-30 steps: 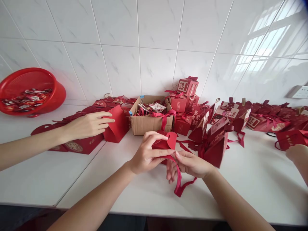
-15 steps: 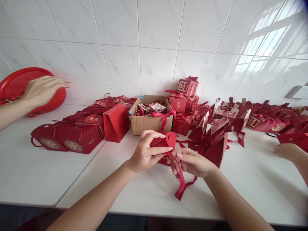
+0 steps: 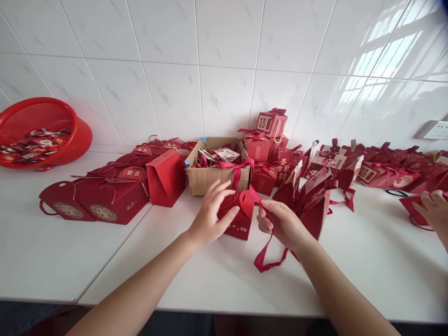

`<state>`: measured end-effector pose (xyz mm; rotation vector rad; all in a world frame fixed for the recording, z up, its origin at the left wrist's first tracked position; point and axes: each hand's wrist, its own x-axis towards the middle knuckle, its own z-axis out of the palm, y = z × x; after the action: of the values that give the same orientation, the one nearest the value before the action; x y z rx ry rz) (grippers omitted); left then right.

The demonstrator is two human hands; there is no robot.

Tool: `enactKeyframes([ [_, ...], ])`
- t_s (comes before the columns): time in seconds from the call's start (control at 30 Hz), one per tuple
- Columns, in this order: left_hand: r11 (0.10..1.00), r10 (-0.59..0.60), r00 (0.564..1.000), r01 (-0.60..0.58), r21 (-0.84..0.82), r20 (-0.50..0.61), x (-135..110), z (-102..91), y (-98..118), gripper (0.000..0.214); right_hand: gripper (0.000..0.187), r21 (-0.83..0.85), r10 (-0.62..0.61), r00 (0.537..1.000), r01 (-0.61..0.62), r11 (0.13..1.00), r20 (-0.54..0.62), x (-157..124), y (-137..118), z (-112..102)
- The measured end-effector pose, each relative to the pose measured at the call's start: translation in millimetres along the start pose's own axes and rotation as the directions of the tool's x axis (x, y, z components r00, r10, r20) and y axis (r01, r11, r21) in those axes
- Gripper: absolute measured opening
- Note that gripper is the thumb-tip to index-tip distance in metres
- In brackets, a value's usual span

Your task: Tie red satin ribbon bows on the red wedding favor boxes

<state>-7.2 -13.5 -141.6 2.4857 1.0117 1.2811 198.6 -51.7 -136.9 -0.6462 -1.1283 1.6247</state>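
Observation:
A small red gift box with gold lettering and a slotted flap stands in front of me on the white table. My left hand is open at its left side, fingers spread; whether they touch the box I cannot tell. To the box's right, my right hand pinches a dark pink ribbon between thumb and fingers. One ribbon end points up toward the box flap, while the rest loops down to the tabletop.
An open cardboard box of cards and ribbons stands behind. Red gift boxes line the left, and more are stacked right of it. A red basin holds wrapped sweets. Another person's hand holds a red box at far right.
My left hand has let go of the ribbon and spread open. My right hand has drawn the ribbon slightly up and right. The other person's hand at the basin has left view.

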Motion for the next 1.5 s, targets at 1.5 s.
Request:
enactKeyframes([
  [1.5, 0.993, 0.064, 0.993, -0.052, -0.111, 0.104, -2, -4.8, 7, 0.044, 0.034, -0.119, 0.174, 0.978, -0.188, 0.975, -0.118, 4, 4, -5],
])
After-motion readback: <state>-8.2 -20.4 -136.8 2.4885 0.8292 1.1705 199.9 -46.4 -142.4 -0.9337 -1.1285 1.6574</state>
